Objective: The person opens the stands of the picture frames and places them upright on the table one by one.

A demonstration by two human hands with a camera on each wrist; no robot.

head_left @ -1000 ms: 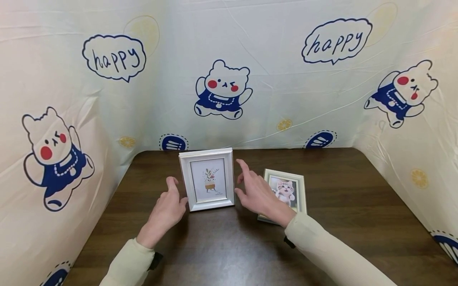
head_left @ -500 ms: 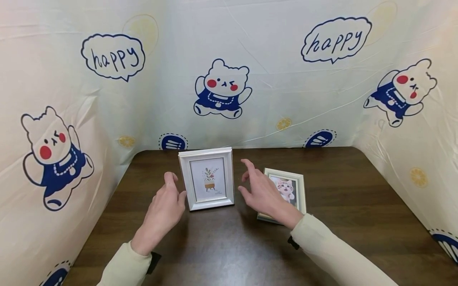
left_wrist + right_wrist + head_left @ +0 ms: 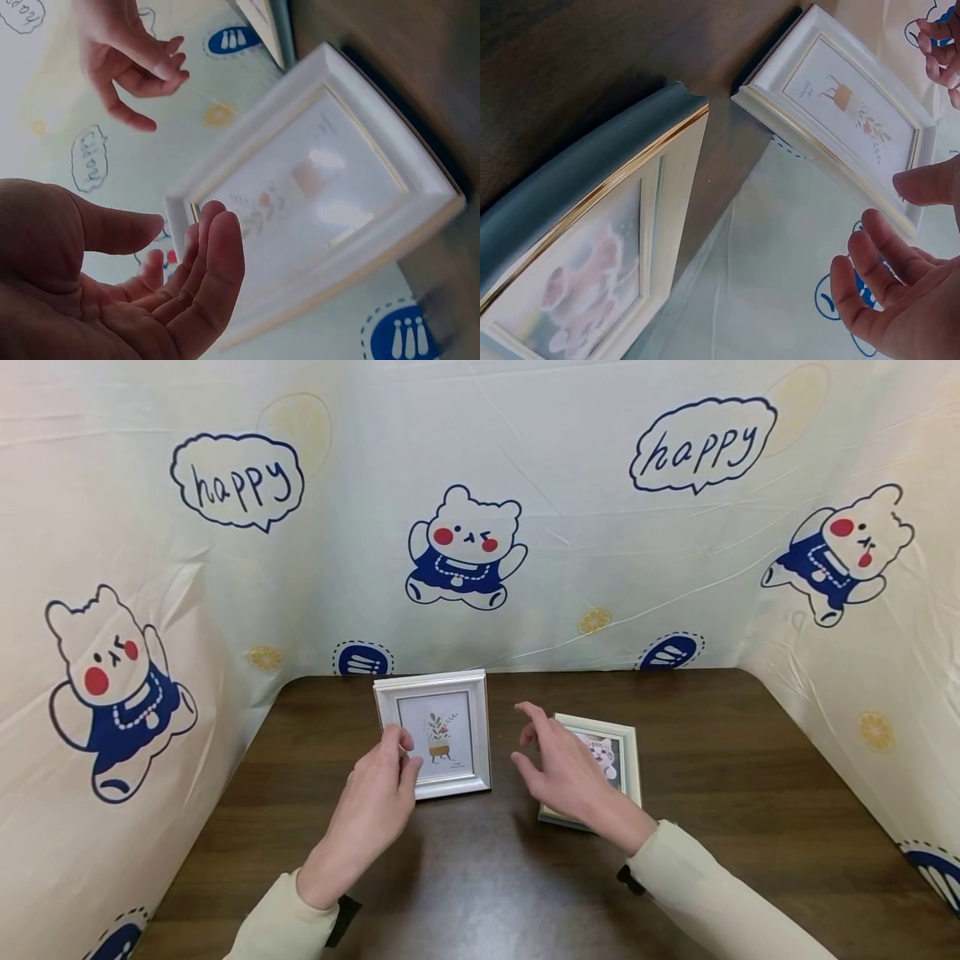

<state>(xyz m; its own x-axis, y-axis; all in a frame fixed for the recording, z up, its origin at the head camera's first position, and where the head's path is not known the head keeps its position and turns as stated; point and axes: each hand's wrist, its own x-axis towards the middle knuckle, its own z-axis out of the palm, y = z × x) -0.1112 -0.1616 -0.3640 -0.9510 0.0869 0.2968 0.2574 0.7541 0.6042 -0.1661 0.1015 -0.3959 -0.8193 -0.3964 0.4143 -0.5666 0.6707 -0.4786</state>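
Reaching forward over the dark table [image 3: 465, 877], the left hand [image 3: 375, 806] is hovering in front of the lower left corner of the white plant frame [image 3: 437, 735], its fingers relaxed and loosely bent, gripping nothing. The right hand [image 3: 566, 772] is hanging between that upright frame and the cat frame [image 3: 626, 760], its fingers spread and holding nothing.

From the head we are looking forward and down over the table [image 3: 480, 877]. Each wrist camera is looking closely, tilted, past its palm. All views are sharing the white frame [image 3: 450, 781] [image 3: 352, 247] [image 3: 840, 97].
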